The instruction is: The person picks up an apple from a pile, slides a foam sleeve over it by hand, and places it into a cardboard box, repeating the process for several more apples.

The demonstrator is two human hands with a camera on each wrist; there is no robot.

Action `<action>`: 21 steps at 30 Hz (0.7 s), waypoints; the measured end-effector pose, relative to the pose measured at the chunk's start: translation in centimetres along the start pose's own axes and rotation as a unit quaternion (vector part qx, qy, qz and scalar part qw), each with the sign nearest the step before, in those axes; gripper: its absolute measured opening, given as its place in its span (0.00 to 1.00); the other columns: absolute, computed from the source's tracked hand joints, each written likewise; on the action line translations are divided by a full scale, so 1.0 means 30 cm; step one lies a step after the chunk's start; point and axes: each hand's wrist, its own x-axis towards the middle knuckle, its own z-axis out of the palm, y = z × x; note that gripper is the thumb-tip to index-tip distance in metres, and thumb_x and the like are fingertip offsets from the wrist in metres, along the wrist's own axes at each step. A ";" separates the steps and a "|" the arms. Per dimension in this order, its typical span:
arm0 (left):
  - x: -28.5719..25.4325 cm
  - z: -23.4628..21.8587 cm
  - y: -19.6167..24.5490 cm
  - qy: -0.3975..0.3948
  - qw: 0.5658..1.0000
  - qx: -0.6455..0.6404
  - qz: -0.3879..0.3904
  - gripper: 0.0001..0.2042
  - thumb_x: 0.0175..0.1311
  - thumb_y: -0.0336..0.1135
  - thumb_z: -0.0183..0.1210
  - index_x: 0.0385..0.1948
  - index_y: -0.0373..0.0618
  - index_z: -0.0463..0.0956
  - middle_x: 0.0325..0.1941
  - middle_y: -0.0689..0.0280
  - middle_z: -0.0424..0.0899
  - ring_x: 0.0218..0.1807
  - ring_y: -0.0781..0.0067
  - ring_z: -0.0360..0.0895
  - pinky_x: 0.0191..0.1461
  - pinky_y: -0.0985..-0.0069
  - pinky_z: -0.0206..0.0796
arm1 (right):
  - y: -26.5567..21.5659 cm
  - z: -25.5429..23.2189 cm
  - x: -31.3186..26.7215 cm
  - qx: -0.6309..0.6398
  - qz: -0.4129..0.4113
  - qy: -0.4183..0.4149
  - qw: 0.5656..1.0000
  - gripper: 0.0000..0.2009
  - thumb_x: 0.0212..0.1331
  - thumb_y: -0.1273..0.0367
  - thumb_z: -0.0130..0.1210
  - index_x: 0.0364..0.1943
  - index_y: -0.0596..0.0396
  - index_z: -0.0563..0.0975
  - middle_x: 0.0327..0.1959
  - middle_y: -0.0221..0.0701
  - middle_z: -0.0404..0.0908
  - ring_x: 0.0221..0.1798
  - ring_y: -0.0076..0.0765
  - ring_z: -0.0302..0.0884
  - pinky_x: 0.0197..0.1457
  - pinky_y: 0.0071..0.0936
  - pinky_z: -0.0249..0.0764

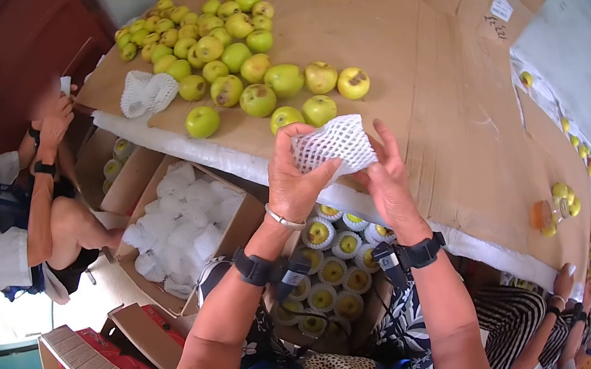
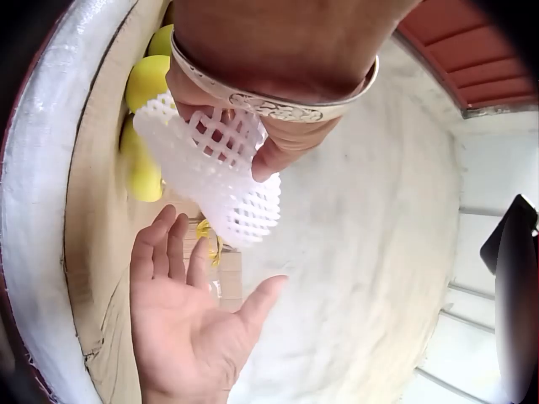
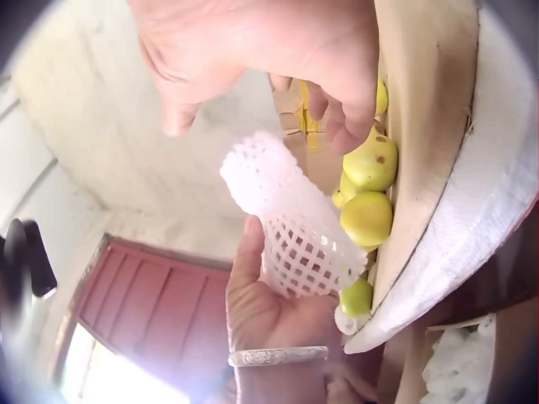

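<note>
A white foam fruit net (image 1: 336, 145) is up in front of me above the table's near edge. My left hand (image 1: 293, 177), with a silver bangle on its wrist, pinches the net between thumb and fingers, as the left wrist view also shows. My right hand (image 1: 388, 181) is beside the net's other end, its fingers apart and extended; in the left wrist view the right palm (image 2: 185, 337) faces the net without gripping it. Just beyond the hands lie loose yellow-green apples, the closest being a green apple (image 1: 319, 109) and another apple (image 1: 286, 118).
Many apples (image 1: 215, 69) cover the far left of the cardboard-topped table (image 1: 437, 100). Spare foam nets (image 1: 148, 92) lie at its left edge. Below are a carton of foam nets (image 1: 184, 210) and a box of netted apples (image 1: 332, 271). Other people sit left and right.
</note>
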 end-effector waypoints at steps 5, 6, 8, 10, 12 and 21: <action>-0.033 0.031 0.033 -0.054 0.948 0.294 0.112 0.23 0.42 0.27 0.64 0.42 0.43 0.64 0.37 0.59 0.75 0.37 0.59 0.77 0.38 0.70 0.69 | 0.005 0.000 0.007 -0.022 0.028 0.054 0.998 0.25 0.54 0.72 0.56 0.56 0.58 0.62 0.49 0.32 0.68 0.50 0.23 0.66 0.51 0.21 0.66; -0.035 0.034 0.030 -0.072 0.944 0.304 0.102 0.23 0.42 0.28 0.64 0.41 0.43 0.64 0.39 0.58 0.74 0.39 0.50 0.74 0.38 0.67 0.68 | -0.002 0.021 0.006 -0.050 -0.014 0.079 0.996 0.15 0.56 0.71 0.54 0.48 0.59 0.68 0.40 0.27 0.73 0.43 0.19 0.68 0.47 0.19 0.67; -0.042 0.043 0.027 -0.072 0.939 0.311 0.125 0.22 0.43 0.29 0.64 0.41 0.43 0.64 0.35 0.57 0.74 0.35 0.53 0.75 0.36 0.69 0.68 | 0.016 0.002 0.009 -0.145 -0.054 0.062 0.986 0.12 0.57 0.70 0.53 0.44 0.59 0.70 0.35 0.25 0.73 0.39 0.17 0.68 0.43 0.17 0.67; -0.040 0.052 0.021 -0.066 0.946 0.297 0.110 0.20 0.46 0.30 0.64 0.40 0.43 0.64 0.30 0.58 0.75 0.30 0.59 0.75 0.32 0.73 0.67 | 0.024 -0.016 0.019 -0.168 -0.080 0.086 0.979 0.09 0.58 0.69 0.52 0.40 0.58 0.71 0.32 0.23 0.73 0.35 0.15 0.67 0.39 0.16 0.66; -0.043 0.041 0.016 -0.043 0.963 0.263 0.053 0.17 0.49 0.29 0.62 0.39 0.42 0.64 0.25 0.62 0.75 0.25 0.69 0.74 0.28 0.78 0.65 | 0.031 -0.019 0.034 -0.118 -0.088 0.141 0.979 0.07 0.59 0.69 0.51 0.37 0.58 0.72 0.29 0.21 0.73 0.31 0.13 0.66 0.35 0.14 0.65; -0.046 0.025 -0.009 -0.030 0.976 0.200 -0.079 0.16 0.53 0.29 0.60 0.42 0.42 0.64 0.29 0.63 0.77 0.29 0.75 0.73 0.31 0.82 0.64 | -0.022 -0.072 0.051 -0.134 -0.113 0.162 0.971 0.07 0.59 0.68 0.52 0.34 0.58 0.72 0.25 0.20 0.70 0.27 0.11 0.63 0.29 0.12 0.62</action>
